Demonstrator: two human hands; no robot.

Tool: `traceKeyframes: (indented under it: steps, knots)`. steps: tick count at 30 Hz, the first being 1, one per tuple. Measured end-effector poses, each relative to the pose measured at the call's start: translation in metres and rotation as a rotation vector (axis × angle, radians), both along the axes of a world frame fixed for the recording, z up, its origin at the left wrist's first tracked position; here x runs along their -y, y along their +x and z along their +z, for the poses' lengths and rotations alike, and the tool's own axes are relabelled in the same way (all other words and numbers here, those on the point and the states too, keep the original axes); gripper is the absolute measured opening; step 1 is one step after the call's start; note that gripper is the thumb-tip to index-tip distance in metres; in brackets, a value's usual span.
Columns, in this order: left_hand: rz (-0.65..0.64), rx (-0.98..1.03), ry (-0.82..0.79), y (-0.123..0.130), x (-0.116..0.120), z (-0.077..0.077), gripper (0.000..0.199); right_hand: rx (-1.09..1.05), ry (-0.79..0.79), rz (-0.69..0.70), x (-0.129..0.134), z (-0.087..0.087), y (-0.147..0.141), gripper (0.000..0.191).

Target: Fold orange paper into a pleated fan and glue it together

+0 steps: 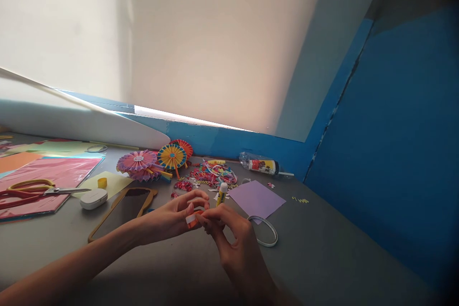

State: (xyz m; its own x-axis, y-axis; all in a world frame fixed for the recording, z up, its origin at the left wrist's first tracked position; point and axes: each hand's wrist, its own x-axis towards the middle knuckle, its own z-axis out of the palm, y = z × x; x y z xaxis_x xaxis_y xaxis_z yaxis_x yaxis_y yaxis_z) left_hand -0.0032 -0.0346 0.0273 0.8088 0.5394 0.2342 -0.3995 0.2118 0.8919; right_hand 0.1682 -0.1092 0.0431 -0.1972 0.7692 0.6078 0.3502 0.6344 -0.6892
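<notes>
My left hand (168, 216) and my right hand (231, 234) meet at the middle of the grey table, and the fingertips of both pinch a small folded orange and white paper strip (192, 219). Just beyond my right fingers stands a white-capped glue stick (222, 194) with a yellow label. A lilac paper square (255, 199) lies to the right of my hands, and a thin white ring (263, 230) sits close to my right hand. Part of the paper strip is hidden by my fingers.
Beyond my hands lie colourful paper scraps (211, 176) and several paper rosettes (172, 156). To the left are red-handled scissors (32, 193) on pink paper (53, 177), a white case (93, 199) and a phone (122, 213). A plastic bottle (260, 165) lies by the blue wall (380, 143).
</notes>
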Motion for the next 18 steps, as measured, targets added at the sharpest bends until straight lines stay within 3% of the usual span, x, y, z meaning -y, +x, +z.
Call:
traceKeyframes:
  steps: [4,12,18]
  knots:
    - [0.133,-0.091,-0.002,-0.002,-0.003,-0.005,0.041,0.071,0.056,-0.046,-0.003,-0.006,0.001,0.016]
    - [0.293,-0.3,0.05,-0.003,-0.015,-0.016,0.028,0.386,0.38,-0.35,-0.016,-0.02,-0.003,0.019]
    - [0.444,-0.31,0.135,-0.003,-0.015,-0.013,0.039,0.498,0.455,-0.41,-0.025,-0.028,-0.004,0.021]
